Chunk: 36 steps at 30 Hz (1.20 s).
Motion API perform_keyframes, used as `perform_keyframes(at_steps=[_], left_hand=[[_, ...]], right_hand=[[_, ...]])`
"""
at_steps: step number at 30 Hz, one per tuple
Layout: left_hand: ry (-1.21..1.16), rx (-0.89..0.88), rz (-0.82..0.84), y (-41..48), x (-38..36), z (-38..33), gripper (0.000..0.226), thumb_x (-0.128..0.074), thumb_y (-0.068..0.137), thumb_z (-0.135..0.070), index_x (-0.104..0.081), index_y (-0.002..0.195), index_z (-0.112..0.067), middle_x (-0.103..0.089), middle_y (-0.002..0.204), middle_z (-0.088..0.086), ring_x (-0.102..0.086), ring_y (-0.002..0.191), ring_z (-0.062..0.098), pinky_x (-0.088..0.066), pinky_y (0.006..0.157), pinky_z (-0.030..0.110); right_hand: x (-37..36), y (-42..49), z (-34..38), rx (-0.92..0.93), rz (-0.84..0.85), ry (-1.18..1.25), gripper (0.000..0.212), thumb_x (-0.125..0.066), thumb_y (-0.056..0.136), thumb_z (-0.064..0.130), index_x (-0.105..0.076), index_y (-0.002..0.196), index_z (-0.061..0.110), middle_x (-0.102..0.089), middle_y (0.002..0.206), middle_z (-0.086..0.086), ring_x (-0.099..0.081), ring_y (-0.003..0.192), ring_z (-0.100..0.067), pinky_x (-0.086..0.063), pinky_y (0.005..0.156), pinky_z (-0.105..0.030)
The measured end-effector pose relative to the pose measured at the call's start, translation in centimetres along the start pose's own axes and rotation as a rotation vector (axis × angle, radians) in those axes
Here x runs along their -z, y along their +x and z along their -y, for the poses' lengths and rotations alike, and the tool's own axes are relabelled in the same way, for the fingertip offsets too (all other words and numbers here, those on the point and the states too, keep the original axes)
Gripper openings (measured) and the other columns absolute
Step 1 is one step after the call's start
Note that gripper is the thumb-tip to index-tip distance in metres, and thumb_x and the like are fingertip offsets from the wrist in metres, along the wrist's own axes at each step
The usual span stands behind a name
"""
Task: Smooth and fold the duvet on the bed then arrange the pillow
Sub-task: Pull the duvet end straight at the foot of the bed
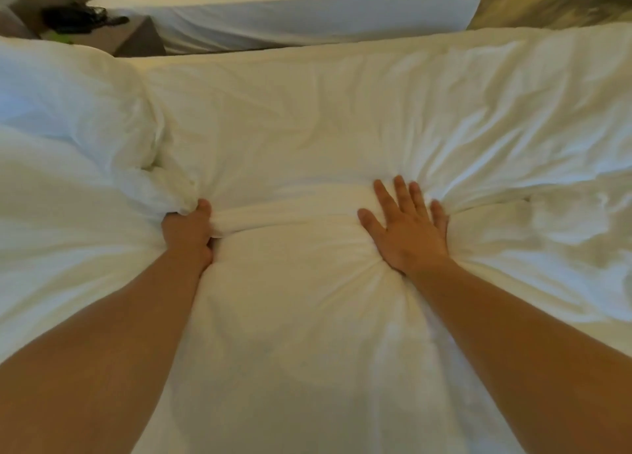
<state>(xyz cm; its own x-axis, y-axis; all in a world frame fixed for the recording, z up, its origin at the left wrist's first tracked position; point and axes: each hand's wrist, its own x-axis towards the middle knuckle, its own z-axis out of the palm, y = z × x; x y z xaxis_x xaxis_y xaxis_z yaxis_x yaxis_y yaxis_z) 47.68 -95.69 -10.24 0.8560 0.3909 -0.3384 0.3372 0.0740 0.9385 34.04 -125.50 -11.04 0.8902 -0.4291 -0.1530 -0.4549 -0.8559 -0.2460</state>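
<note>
I see both hands on the white, wrinkled cotton duvet (307, 128), which lies spread over the bed and fills almost the whole view. My left hand (187, 232) is closed in a fist around a bunched ridge of the fabric, and my right hand (408, 229) lies flat with the fingers spread, pressing down into the soft filling. Between them a thick roll of fabric runs from one hand to the other.

The risk, I think, is that the two hands do different work. If the left pulls while the right only presses, the fold will come out crooked and new creases will spread from the pressing palm; such creases already radiate from it. The gathered fabric at the left could also drag the plump white pillow (65, 87), which touches the duvet at the upper left, out of its place.

The long axis of the duvet seems to run left to right across the view, with its far edge parallel to the second white-covered bed (307, 12) beyond. Which end is the head I judge only from the pillow: the left.
</note>
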Motion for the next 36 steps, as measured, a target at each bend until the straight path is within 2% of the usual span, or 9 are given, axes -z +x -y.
perform_keyframes(at_steps=[6, 9, 13, 15, 19, 22, 25, 32, 36], left_hand=[[-0.072, -0.01, 0.046, 4.1, 0.6, 2.0, 0.047, -0.061, 0.098, -0.036, -0.06, 0.132, -0.004, -0.066, 0.13, 0.02, -0.064, 0.118, 0.041, -0.054, 0.101, 0.051], [-0.216, 0.13, 0.022, 5.1, 1.5, 1.7, 0.045, -0.047, 0.106, -0.031, -0.057, 0.133, 0.004, -0.059, 0.134, 0.031, -0.056, 0.124, 0.047, -0.048, 0.097, 0.046], [0.045, 0.083, 0.216, 4.4, 2.2, 1.2, 0.046, -0.064, 0.097, -0.039, -0.059, 0.133, -0.012, -0.057, 0.144, 0.018, -0.057, 0.13, 0.037, -0.047, 0.111, 0.049], [0.083, 0.061, 0.302, 4.1, 3.0, 0.8, 0.052, -0.075, 0.082, -0.049, -0.061, 0.126, -0.027, -0.056, 0.147, 0.008, -0.058, 0.13, 0.027, -0.047, 0.113, 0.045], [-0.137, 0.001, 0.229, 4.2, 4.5, -1.4, 0.05, -0.08, 0.087, -0.034, -0.057, 0.129, -0.019, -0.067, 0.128, 0.001, -0.067, 0.111, 0.019, -0.056, 0.101, 0.041], [0.051, -0.174, 0.063, 7.9, 6.6, -5.4, 0.061, -0.081, 0.086, -0.034, -0.048, 0.13, -0.009, -0.057, 0.115, -0.001, -0.06, 0.102, 0.019, -0.047, 0.093, 0.026], [0.168, -0.281, -0.053, 14.6, 10.6, -9.6, 0.055, -0.073, 0.093, -0.027, -0.04, 0.133, -0.01, -0.063, 0.103, 0.005, -0.066, 0.097, 0.028, -0.052, 0.094, 0.034], [0.733, -0.931, 0.231, 21.0, 11.2, -14.5, 0.07, -0.069, 0.084, -0.066, -0.051, 0.134, -0.02, -0.045, 0.136, 0.014, -0.048, 0.126, 0.037, -0.044, 0.103, 0.051], [1.27, -0.669, 0.447, 18.7, 4.5, -14.5, 0.116, -0.045, 0.065, -0.1, -0.032, 0.15, -0.023, -0.036, 0.149, 0.017, -0.036, 0.139, 0.041, -0.036, 0.107, 0.06]], right_hand=[[-0.5, -1.8, 11.6, 0.232, -0.12, -0.018, 0.071, -0.01, 0.099, 0.076, 0.006, 0.163, 0.051, 0.016, 0.174, 0.016, 0.021, 0.16, -0.018, 0.012, 0.127, -0.054], [-1.8, 0.3, 7.5, -0.047, -0.107, -0.099, 0.079, -0.011, 0.094, 0.083, 0.005, 0.164, 0.049, 0.013, 0.176, 0.012, 0.015, 0.162, -0.022, 0.008, 0.127, -0.056], [0.6, 0.7, 3.9, -0.425, -0.06, -0.05, 0.083, -0.011, 0.094, 0.082, 0.004, 0.166, 0.042, 0.011, 0.177, 0.003, 0.012, 0.162, -0.029, 0.004, 0.127, -0.06], [0.4, 0.5, 8.3, -0.394, -0.063, 0.009, 0.081, -0.012, 0.097, 0.078, 0.006, 0.166, 0.039, 0.013, 0.176, 0.005, 0.013, 0.162, -0.029, 0.004, 0.127, -0.06], [-4.0, -1.0, 23.4, -0.128, -0.066, 0.142, 0.072, -0.015, 0.1, 0.075, 0.007, 0.163, 0.05, 0.016, 0.175, 0.012, 0.015, 0.162, -0.023, 0.006, 0.127, -0.054], [-8.9, -2.7, 31.7, -0.19, -0.092, 0.228, 0.063, -0.011, 0.104, 0.067, 0.005, 0.162, 0.053, 0.015, 0.175, 0.011, 0.018, 0.161, -0.025, 0.01, 0.127, -0.054], [-12.1, -3.3, 32.6, -0.216, -0.182, 0.147, 0.062, -0.011, 0.105, 0.062, 0.004, 0.164, 0.05, 0.011, 0.177, 0.007, 0.015, 0.162, -0.026, 0.007, 0.128, -0.054], [-14.6, -1.7, 32.3, -0.24, -0.317, 0.025, 0.063, -0.008, 0.104, 0.06, -0.002, 0.165, 0.047, 0.002, 0.177, 0.003, 0.004, 0.163, -0.029, -0.001, 0.129, -0.055], [-14.9, -1.3, 31.9, -0.232, -0.36, -0.004, 0.063, -0.008, 0.105, 0.059, -0.005, 0.166, 0.045, 0.001, 0.177, 0.002, 0.003, 0.163, -0.029, -0.003, 0.129, -0.055]])
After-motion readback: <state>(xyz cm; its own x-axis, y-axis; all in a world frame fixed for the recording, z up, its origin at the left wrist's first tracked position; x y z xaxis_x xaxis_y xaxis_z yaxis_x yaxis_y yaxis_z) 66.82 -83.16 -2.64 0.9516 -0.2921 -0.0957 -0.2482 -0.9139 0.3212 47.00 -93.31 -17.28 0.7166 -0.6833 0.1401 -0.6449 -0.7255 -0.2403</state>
